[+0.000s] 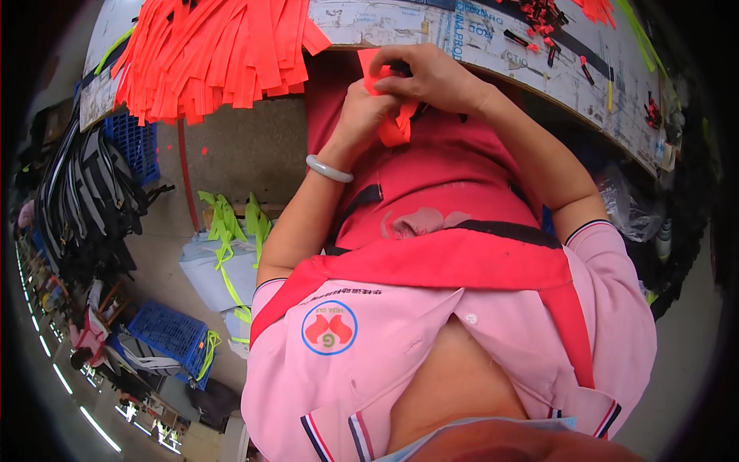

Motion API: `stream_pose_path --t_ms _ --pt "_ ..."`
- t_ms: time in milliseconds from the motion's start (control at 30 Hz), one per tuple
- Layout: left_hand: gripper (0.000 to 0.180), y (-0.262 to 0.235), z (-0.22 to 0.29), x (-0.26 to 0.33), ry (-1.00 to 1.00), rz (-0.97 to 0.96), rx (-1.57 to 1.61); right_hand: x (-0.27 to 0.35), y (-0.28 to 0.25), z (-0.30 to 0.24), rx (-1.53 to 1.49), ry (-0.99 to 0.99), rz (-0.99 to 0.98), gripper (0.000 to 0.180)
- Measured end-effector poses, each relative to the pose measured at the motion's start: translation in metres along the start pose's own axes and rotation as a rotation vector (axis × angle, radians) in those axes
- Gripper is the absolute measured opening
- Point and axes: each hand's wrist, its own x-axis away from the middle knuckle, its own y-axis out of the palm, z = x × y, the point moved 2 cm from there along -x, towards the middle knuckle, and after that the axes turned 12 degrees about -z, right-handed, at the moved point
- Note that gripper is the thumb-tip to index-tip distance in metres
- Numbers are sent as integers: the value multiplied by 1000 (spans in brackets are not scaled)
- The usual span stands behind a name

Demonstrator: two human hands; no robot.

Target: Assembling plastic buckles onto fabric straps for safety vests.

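Both my hands meet at the edge of a worn white worktable [493,46], over my lap. My left hand [362,108], with a pale bangle on its wrist, pinches an orange strap [394,131] that loops down below the fingers. My right hand [431,77] grips the same strap from above, where a small black piece shows between the fingers. A thick pile of orange straps [215,54] lies on the table to the left of my hands and hangs over its edge.
Small black and red clips [543,23] are scattered on the table's far right. Blue crates [169,331] stand on the floor at left, beside neon green straps [231,223] on a pile of grey fabric and black-grey webbing [92,192].
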Motion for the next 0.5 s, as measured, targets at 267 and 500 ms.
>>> stream_pose_path --t_ms 267,500 --pt "16 15 4 1 -26 55 -46 7 2 15 -56 85 -103 23" --pt "17 6 28 4 64 18 -10 26 -26 24 -307 10 169 24"
